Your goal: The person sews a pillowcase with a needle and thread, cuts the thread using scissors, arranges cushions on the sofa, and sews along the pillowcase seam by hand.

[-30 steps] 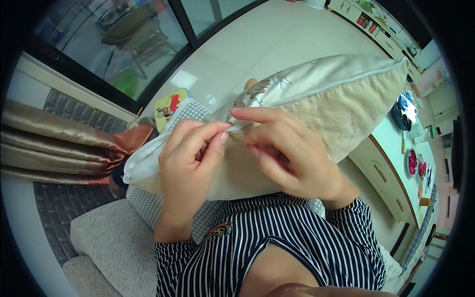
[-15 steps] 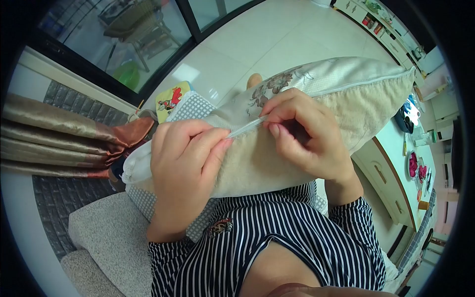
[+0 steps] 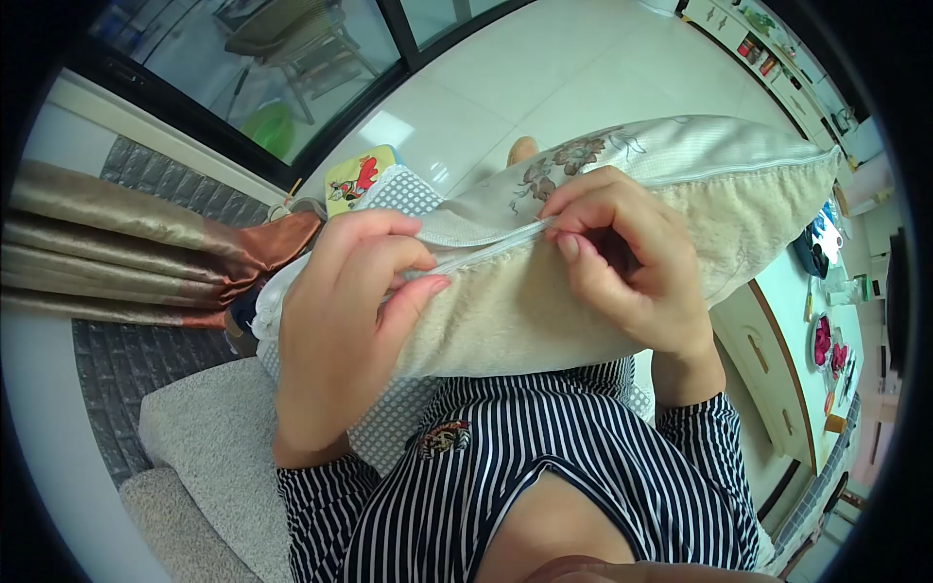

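A cushion (image 3: 486, 325) with a cream plush side and a silvery, flower-patterned side lies across my lap. Along its upper seam runs a pale zipper (image 3: 486, 255), whose two edges gape near the left end. My right hand (image 3: 637, 267) pinches the zipper around the middle of the seam between thumb and forefinger; the slider is too small to make out. At the left part of the seam is my left hand (image 3: 350, 311), thumb and fingers apart beside the gaping edges, with nothing visibly gripped.
Grey upholstered seating (image 3: 209, 428) is at lower left, beside a bronze curtain (image 3: 126, 248). A yellow cartoon-printed item (image 3: 362, 180) lies beyond the cushion. To the right stands a white drawer cabinet (image 3: 768, 360) with small items on top. A glass door (image 3: 321, 78) is at the back left.
My left hand has loosened its pinch and shifted slightly left, and the zipper edges beside it now gape. My right hand stays pinched on the zipper. The whole view has shifted a little.
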A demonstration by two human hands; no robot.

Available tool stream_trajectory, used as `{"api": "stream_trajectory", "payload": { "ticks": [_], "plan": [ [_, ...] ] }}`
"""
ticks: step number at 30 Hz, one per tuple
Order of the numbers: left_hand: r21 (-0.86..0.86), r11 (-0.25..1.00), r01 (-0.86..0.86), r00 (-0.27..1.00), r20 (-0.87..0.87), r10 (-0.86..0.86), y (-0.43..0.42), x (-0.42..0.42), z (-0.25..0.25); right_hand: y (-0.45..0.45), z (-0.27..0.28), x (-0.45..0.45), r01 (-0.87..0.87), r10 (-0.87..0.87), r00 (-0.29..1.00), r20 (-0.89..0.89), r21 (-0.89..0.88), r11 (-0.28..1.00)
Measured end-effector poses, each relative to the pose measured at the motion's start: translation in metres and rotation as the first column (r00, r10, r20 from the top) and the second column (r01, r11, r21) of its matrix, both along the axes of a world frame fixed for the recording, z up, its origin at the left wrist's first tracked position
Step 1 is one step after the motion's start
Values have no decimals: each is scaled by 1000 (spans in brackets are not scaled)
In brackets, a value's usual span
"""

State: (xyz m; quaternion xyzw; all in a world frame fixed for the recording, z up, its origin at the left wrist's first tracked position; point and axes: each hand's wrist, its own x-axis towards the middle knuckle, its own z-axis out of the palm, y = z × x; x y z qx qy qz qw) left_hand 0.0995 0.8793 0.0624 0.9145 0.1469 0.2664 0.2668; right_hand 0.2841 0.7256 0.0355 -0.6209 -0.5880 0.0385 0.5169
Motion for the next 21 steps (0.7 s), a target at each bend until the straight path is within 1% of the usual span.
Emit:
{"api": "stream_trajectory", "payload": {
  "ticks": [1,2,4,5,7,10,12,14,17,20,21],
  "plan": [
    [-41,999,-26,999,-31,25,1,0,1,1,-1,1,-12,12,999,30,16,1000],
    [-40,999,-29,999,-30,28,3,0,1,2,-1,1,-24,22,998,61,33,999],
    [32,999,-4,1000,-15,5,6,-1,0,1,0,0,-24,23,999,49,24,999],
    [31,999,-4,1000,-16,4,9,-3,-1,1,0,0,-22,21,999,37,14,1000],
    [108,992,65,998,-34,-62,14,-5,-3,1,0,0,-15,14,999,35,15,1000],
    [131,988,88,996,-47,-82,16,-5,-4,3,-1,1,-15,14,999,38,21,1000],
    [144,987,68,996,-58,-61,14,-6,-1,3,-1,0,-23,22,999,42,25,999],
    [159,986,48,997,-69,-38,11,-7,1,3,0,-2,0,0,1000,-25,-5,1000],
    [179,984,10,998,-65,2,6,-7,0,3,-1,-2,8,-9,999,-38,-13,1000],
    [155,988,-11,1000,-18,14,7,-6,-5,5,1,-3,11,-12,999,-42,-23,1000],
    [187,982,-7,1000,-16,10,8,-6,-7,5,1,-4,11,-12,999,-41,-23,1000]
  ]
}}
